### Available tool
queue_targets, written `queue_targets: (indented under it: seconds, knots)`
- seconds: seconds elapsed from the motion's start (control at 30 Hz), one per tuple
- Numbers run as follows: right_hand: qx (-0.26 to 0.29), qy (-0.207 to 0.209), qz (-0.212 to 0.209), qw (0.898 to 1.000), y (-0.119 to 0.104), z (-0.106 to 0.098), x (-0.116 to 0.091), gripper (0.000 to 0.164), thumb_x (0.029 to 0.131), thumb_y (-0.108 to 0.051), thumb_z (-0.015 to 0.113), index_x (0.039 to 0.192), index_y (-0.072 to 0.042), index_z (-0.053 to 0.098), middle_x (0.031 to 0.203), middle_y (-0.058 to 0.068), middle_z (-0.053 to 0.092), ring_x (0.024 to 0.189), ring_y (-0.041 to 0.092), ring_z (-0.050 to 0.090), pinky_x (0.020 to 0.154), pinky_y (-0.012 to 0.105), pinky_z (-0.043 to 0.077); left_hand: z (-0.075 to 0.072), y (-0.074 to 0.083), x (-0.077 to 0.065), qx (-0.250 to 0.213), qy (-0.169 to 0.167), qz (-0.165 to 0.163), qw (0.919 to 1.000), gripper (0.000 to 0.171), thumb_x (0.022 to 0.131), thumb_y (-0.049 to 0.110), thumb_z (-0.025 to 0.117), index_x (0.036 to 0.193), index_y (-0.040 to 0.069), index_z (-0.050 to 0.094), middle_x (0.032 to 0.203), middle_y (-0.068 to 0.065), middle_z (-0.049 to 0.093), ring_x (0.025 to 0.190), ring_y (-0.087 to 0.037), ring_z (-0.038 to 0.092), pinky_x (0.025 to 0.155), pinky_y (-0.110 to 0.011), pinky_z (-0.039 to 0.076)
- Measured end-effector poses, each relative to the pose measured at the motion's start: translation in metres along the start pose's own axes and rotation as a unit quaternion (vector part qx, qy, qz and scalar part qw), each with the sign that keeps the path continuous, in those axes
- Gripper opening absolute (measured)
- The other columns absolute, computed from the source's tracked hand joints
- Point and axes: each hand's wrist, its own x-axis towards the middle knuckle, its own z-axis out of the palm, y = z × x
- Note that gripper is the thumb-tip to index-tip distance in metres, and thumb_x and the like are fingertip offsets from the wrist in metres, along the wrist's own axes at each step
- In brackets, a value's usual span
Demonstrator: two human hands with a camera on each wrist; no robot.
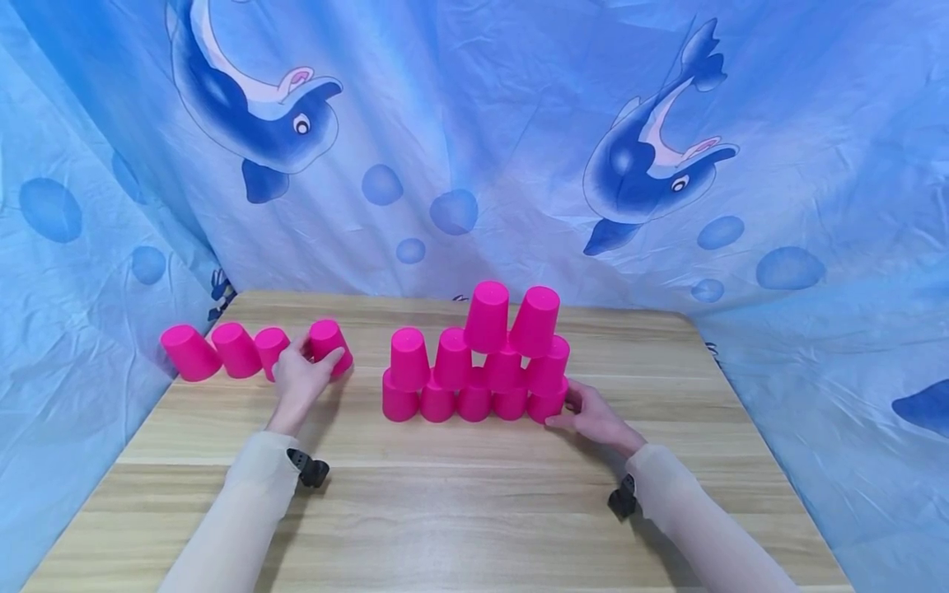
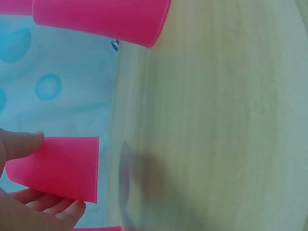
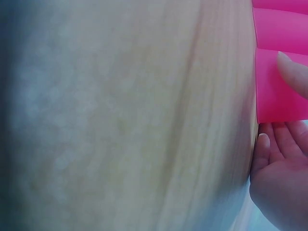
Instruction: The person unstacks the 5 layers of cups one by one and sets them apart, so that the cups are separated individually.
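My left hand [image 1: 302, 375] grips an upside-down pink cup [image 1: 331, 346] left of the stack, thumb on one side and fingers on the other. In the left wrist view that cup [image 2: 60, 163] hangs a little above the table, its shadow below. My right hand [image 1: 596, 414] is at the right end of the stack's bottom row, holding the end cup [image 1: 544, 405] with the thumb in front and the fingers around its side. The stack has several cups in the bottom row, several in the middle row [image 1: 409, 358], and two cups [image 1: 488, 317] on top at the right.
Three more upside-down pink cups [image 1: 237, 350] stand in a line at the table's left, the third partly behind my left hand. The wooden table [image 1: 445, 511] ends at a blue curtain [image 1: 474, 99] printed with dolphins, behind and at both sides.
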Motion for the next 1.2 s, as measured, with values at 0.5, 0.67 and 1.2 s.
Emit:
queue_targets:
  seconds: [0.5, 0.67, 1.2]
  knots:
    - [0.001, -0.001, -0.005, 1.0, 0.001, 0.001, 0.0, 0.059, 0.077, -0.012, 0.08, 0.13, -0.018, 0.054, 0.121, 0.0, 0.06, 0.111, 0.023, 0.055, 0.097, 0.05, 0.04, -0.004, -0.016, 0.004, 0.023, -0.006, -0.029, 0.9993, 0.064, 0.087, 0.024, 0.071, 0.139, -0.003, 0.044, 0.126, -0.027, 0.054, 0.114, -0.04, 0.05, 0.097, -0.05, 0.041]
    - [0.005, 0.0, 0.0, 1.0, 0.001, 0.001, 0.0, 0.061, 0.077, -0.013, 0.08, 0.131, -0.018, 0.054, 0.122, 0.001, 0.059, 0.112, 0.024, 0.054, 0.098, 0.051, 0.039, -0.005, -0.02, 0.004, 0.012, -0.01, -0.033, 0.9993, 0.065, 0.087, 0.023, 0.07, 0.139, -0.004, 0.043, 0.125, -0.028, 0.054, 0.113, -0.04, 0.051, 0.097, -0.049, 0.041]
    - [0.005, -0.014, -0.003, 1.0, -0.031, -0.001, -0.014, 0.057, 0.08, -0.007, 0.077, 0.132, -0.009, 0.053, 0.123, 0.005, 0.059, 0.114, 0.029, 0.053, 0.099, 0.055, 0.037, -0.007, -0.023, 0.006, 0.006, -0.01, -0.04, 0.9991, 0.06, 0.088, 0.018, 0.068, 0.138, -0.004, 0.043, 0.127, -0.027, 0.053, 0.115, -0.04, 0.051, 0.097, -0.049, 0.041]
